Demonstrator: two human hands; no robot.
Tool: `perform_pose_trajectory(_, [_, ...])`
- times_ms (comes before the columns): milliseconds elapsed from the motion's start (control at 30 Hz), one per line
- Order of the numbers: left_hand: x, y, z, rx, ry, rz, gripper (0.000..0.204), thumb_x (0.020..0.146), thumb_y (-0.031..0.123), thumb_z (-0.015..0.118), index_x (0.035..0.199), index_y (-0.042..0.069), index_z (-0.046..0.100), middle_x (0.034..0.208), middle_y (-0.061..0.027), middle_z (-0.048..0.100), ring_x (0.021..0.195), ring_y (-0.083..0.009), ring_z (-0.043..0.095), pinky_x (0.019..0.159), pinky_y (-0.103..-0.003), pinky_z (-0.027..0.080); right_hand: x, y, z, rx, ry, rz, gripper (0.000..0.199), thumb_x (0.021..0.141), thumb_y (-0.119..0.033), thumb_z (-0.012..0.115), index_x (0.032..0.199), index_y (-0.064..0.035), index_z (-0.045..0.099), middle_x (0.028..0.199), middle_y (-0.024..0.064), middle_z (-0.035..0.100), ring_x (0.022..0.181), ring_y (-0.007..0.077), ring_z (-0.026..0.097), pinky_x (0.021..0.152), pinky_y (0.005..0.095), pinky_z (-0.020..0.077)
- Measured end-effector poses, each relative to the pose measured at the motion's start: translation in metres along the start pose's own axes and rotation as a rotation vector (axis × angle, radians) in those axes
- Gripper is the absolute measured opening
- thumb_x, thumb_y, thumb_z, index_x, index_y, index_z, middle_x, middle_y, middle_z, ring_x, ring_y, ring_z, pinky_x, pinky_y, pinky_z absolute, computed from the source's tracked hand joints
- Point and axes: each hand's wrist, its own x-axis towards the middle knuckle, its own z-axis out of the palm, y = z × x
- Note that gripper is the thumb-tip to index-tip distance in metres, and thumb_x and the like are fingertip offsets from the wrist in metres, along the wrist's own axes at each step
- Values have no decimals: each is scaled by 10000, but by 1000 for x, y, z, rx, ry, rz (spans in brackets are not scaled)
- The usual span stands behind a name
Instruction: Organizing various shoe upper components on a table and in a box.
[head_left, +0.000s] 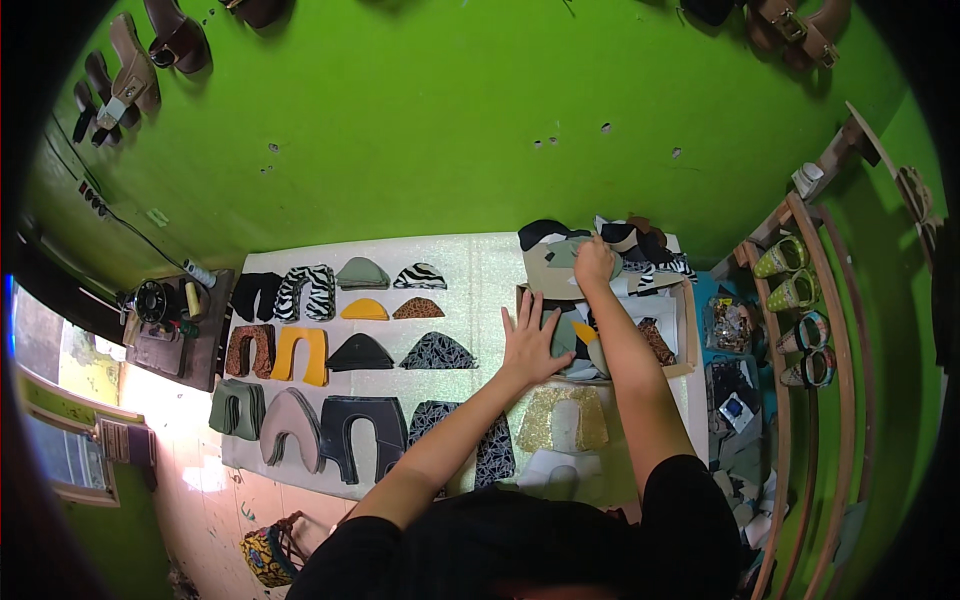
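Black sleeves fill the lower edge, and both bare forearms reach up from them over the pale surface (480, 262). Largest on that surface is the laid-out grid of cut shoe-upper pieces: a dark navy U-shaped piece (362, 432), a mauve U-shaped piece (290, 425), an orange U-shaped piece (302, 354), a zebra-striped piece (306, 291), then small toe caps such as the yellow cap (364, 310). To the right of the grid sits a shallow cardboard box (689, 340) with a loose pile of mixed cut pieces (620, 250) heaped across its far end. A gold glitter piece (562, 418) lies just below the box, near the body. The left hand (530, 340) rests flat, fingers (524, 312) spread wide, at the box's near left edge. The right hand (594, 264) is sunk into the pile, fingers curled onto a grey-green piece; whether they pinch it I cannot tell. Clear packets (730, 325) lie right of the box.
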Motion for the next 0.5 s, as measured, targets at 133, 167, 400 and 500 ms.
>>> perform_pose_trajectory(133, [-1, -4, -1, 0, 2, -10, 750, 641, 546, 563, 1229, 96, 442, 1375, -223, 175, 1295, -370, 89, 948, -631, 67, 1, -7, -1, 7, -48, 9, 157, 774, -85, 488, 800, -22, 630, 1090, 140, 535, 1000, 278, 510, 819, 376, 421])
perform_pose_trajectory(167, [-2, -5, -1, 1, 2, -13, 749, 641, 547, 562, 1227, 95, 445, 1375, -223, 175, 1295, -369, 88, 950, -629, 64, 3, -8, -1, 48, -82, 42, 133, 761, -82, 513, 815, -23, 619, 1094, 143, 532, 1004, 278, 506, 823, 379, 420])
perform_pose_trajectory(400, [0, -1, 1, -21, -11, -6, 750, 639, 527, 568, 1228, 79, 444, 1375, -226, 166, 1298, -359, 72, 960, -619, 57, 7, 3, -9, 142, -176, 35, 205, 691, -132, 642, 884, -84, 590, 981, 109, 564, 993, 285, 500, 819, 403, 416])
perform_pose_trajectory(500, [-1, -2, 0, -14, -12, -10, 745, 639, 525, 570, 1222, 77, 449, 1373, -227, 172, 1296, -361, 79, 960, -619, 65, 2, -3, -32, 231, -117, -48, 180, 679, -134, 642, 824, -48, 578, 877, 120, 582, 924, 281, 522, 768, 397, 430])
